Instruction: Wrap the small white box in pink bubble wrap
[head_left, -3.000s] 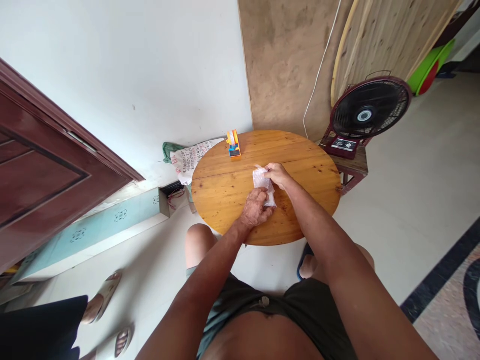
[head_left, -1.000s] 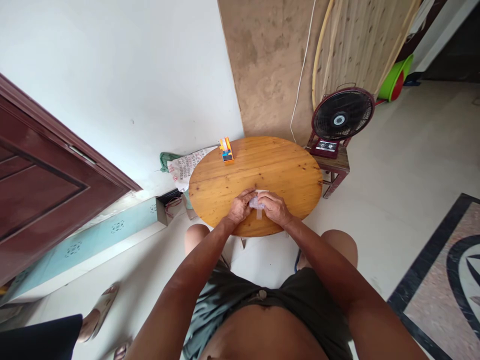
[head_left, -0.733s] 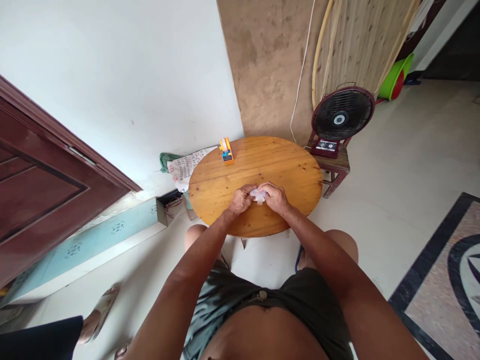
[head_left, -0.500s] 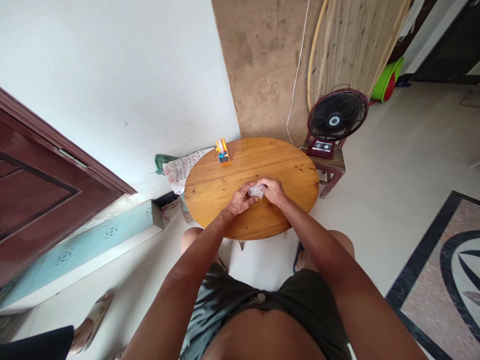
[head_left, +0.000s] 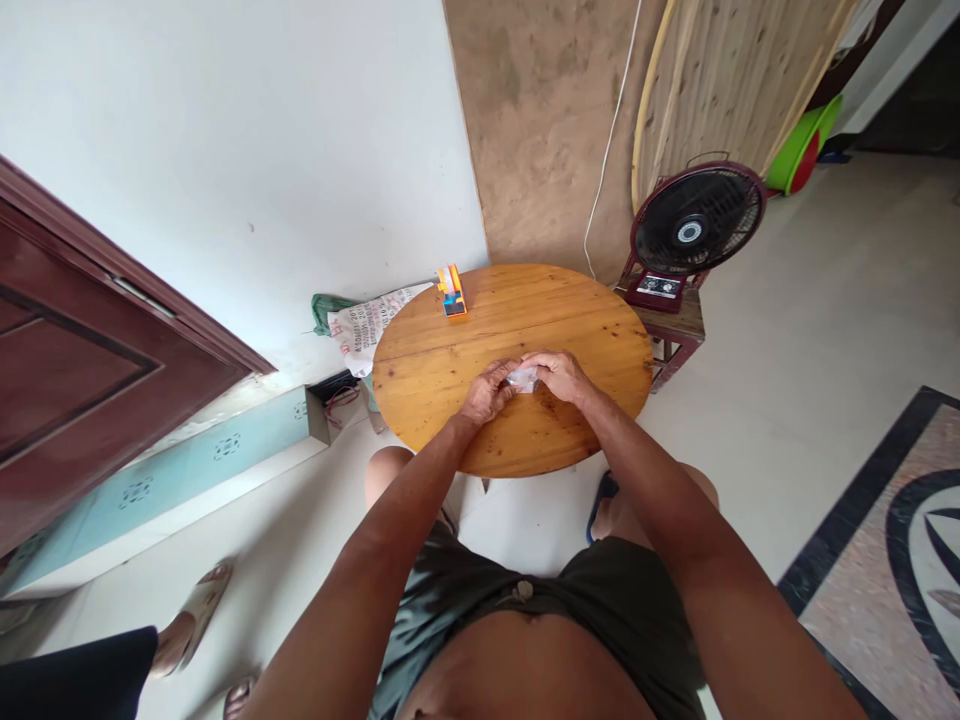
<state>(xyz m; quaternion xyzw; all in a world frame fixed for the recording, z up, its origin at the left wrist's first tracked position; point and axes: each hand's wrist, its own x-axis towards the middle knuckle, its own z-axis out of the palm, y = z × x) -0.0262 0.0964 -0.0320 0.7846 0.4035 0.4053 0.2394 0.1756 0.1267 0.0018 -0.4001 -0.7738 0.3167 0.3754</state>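
Over the near half of an oval wooden table point(head_left: 435, 370), my two hands meet around a small, crumpled, clear-whitish plastic piece point(head_left: 524, 379), perhaps a little bag; its exact kind is too small to make out. My left hand point(head_left: 489, 390) grips its left side with bent fingers. From the right, my right hand point(head_left: 556, 374) pinches its upper edge, fingers curled over it. Parts of the plastic are hidden behind the fingers. Farther back on the tabletop stands an orange and blue tape dispenser-like object point(head_left: 453, 292), apart from both hands.
A dark red fan point(head_left: 690, 232) stands on a wooden stool point(head_left: 686, 315) right of the table. Printed sacking point(head_left: 367, 330) lies by the wall at left. Another person's sandalled foot point(head_left: 196, 615) is at lower left. A green basin point(head_left: 799, 150) is at far right.
The view has shifted slightly, so the table and fan appear farther right and higher. My right hand's fingers now reach further over the plastic, which both hands still hold.
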